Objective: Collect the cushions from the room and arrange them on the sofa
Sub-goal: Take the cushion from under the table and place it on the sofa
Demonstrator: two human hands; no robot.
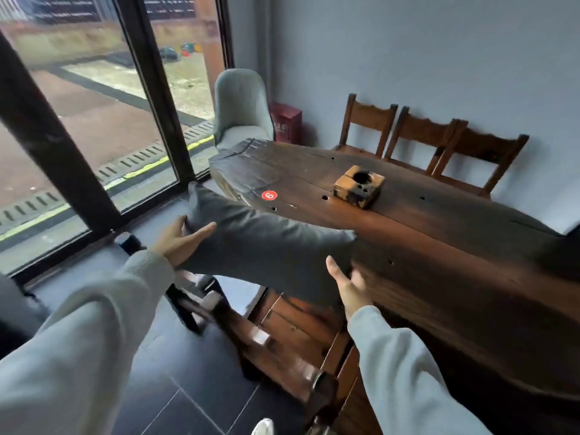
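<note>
A dark grey cushion (260,243) hangs in the air over a wooden chair, its far edge against the rim of the long dark wooden table (439,233). My left hand (179,243) grips the cushion's left corner, thumb on top. My right hand (348,287) holds the cushion's near right edge from below, fingers spread. The picture is motion-blurred. No sofa is in view.
A wooden chair (251,328) stands below the cushion, tucked at the table. A small wooden block holder (359,186) and a red sticker (269,195) are on the table. A grey upholstered chair (241,108), three wooden chairs (433,136) along the wall and tall windows (94,120) surround it.
</note>
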